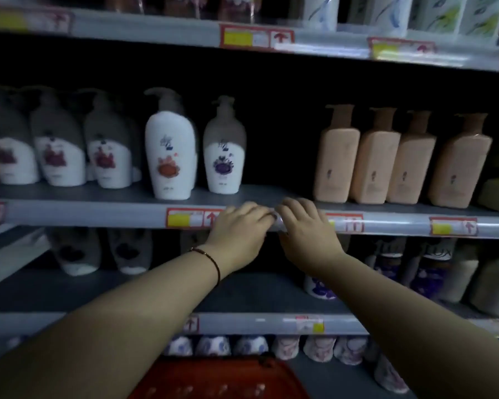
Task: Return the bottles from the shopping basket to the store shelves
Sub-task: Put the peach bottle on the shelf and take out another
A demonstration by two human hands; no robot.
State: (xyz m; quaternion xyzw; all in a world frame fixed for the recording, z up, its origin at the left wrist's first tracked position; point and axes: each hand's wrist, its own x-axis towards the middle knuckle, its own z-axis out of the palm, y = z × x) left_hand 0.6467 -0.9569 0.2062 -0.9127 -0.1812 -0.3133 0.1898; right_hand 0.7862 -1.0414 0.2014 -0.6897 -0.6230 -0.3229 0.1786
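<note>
Both my hands are raised at the front edge of the middle shelf. My left hand and my right hand rest side by side on the rail, fingers bent over it, holding no bottle. Just above them a gap on the shelf lies between a white pump bottle with a purple flower and a row of peach bottles. A taller white pump bottle with an orange flower stands left of the purple one. The red shopping basket sits low in view; its contents are not visible.
More grey-and-white pump bottles fill the left of the middle shelf. The upper shelf carries white and green bottles. Below are dark purple bottles and, lower still, floral bottles. Price tags line the shelf rails.
</note>
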